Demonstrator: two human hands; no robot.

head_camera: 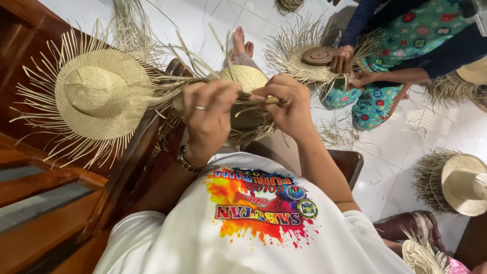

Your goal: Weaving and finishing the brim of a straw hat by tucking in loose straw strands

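White tiled floor [406,137] under all, wooden chair [127,172] at left carrying a finished straw hat [99,96]. Unfinished straw hat [248,101] resting in lap, between both hands. Left hand [208,119] clamped on brim, right hand [289,104] pinching loose straw strands [264,99]. Best keeping strands tight, flat, evenly pulled. Nearby, another person's hands [350,68] weaving too

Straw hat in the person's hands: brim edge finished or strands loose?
Loose. The woven straw hat has unwoven strands sticking out around its brim; the left hand and right hand pinch some of them.
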